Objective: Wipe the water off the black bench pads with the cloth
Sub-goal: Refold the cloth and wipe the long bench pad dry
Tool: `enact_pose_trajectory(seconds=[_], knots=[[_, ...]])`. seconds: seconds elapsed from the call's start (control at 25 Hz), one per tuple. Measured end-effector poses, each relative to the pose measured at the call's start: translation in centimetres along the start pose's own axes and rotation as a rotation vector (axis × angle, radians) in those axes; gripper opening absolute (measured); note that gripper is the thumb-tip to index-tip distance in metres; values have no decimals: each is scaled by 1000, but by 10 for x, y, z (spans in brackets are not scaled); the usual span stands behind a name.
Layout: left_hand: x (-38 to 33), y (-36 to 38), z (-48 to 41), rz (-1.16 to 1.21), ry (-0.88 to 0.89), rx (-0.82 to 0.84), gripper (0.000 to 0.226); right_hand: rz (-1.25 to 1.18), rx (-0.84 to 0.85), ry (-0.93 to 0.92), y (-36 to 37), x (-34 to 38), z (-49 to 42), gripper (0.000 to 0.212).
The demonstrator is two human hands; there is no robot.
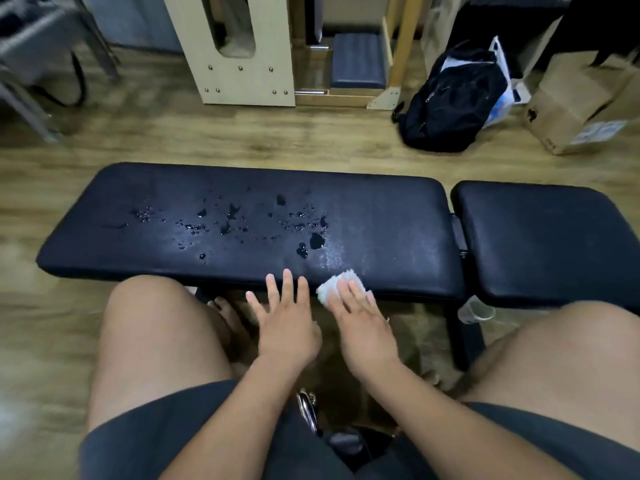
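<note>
A long black bench pad [381,216] lies across the middle, with a shorter black pad [540,237] to its right. Water drops [242,220] are scattered over the long pad's left and centre, and a larger puddle [316,240] sits near the middle. A small folded white cloth [337,283] lies on the pad's near edge. My right hand [363,323] presses flat on the cloth with straight fingers. My left hand [285,320] is beside it, fingers spread, fingertips at the pad's near edge, holding nothing.
My bare knees [156,327] flank the hands below the bench. Beyond the bench on the wooden floor stand a black backpack [453,98], a cardboard box [575,105], a pale wooden frame [242,64] and a metal chair leg [24,102] at far left.
</note>
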State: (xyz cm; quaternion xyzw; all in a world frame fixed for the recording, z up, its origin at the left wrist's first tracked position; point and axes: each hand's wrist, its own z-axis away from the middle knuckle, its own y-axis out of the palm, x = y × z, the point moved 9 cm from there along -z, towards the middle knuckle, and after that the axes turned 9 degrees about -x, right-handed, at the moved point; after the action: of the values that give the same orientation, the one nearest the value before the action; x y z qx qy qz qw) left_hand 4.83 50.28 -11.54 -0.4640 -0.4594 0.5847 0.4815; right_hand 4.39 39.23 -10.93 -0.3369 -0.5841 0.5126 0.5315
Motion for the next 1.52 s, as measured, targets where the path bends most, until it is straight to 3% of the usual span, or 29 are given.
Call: enact_pose_trajectory(seconds=[0.12, 0.2, 0.28, 0.36, 0.44, 0.68, 0.88, 1.08, 1.16, 1.24, 1.32, 1.44, 1.52], knots=[[5, -6, 12, 278, -66, -46, 68, -434, 3, 190, 8, -15, 32, 48], [11, 1, 22, 700, -274, 50, 57, -838, -5, 440, 9, -34, 37, 39], [5, 4, 26, 972, -428, 164, 40, -1224, 6, 651, 9, -47, 31, 33], [-19, 2, 39, 1073, -433, 257, 25, -1519, 7, 699, 1, -52, 28, 30], [-32, -3, 52, 1197, -437, 285, 17, -1637, 29, 684, -6, -52, 27, 30], [1, 5, 43, 1323, -576, 212, 26, -1636, 69, 710, 8, -39, 19, 41], [18, 11, 17, 1099, -382, 163, 17, -1680, 34, 785, 29, -20, 3, 46], [42, -13, -4, 1290, -314, 151, 18, -1324, -92, 611, 7, -11, -22, 29], [53, -9, -3, 1453, -421, 222, 15, -1363, -94, 577, 0, 0, -27, 22], [60, 2, 0, 1604, -527, 399, 25, -1530, -50, 560, -2, 23, -26, 20], [65, 0, -1, 1596, -473, 493, 30, -1579, -58, 545, -4, 33, -21, 20], [72, -22, -3, 1556, -383, 334, 9, -1453, -102, 525, -18, 34, -10, 20], [78, -38, -7, 1538, -346, 221, 14, -1362, -118, 539, -28, 31, -5, 23]])
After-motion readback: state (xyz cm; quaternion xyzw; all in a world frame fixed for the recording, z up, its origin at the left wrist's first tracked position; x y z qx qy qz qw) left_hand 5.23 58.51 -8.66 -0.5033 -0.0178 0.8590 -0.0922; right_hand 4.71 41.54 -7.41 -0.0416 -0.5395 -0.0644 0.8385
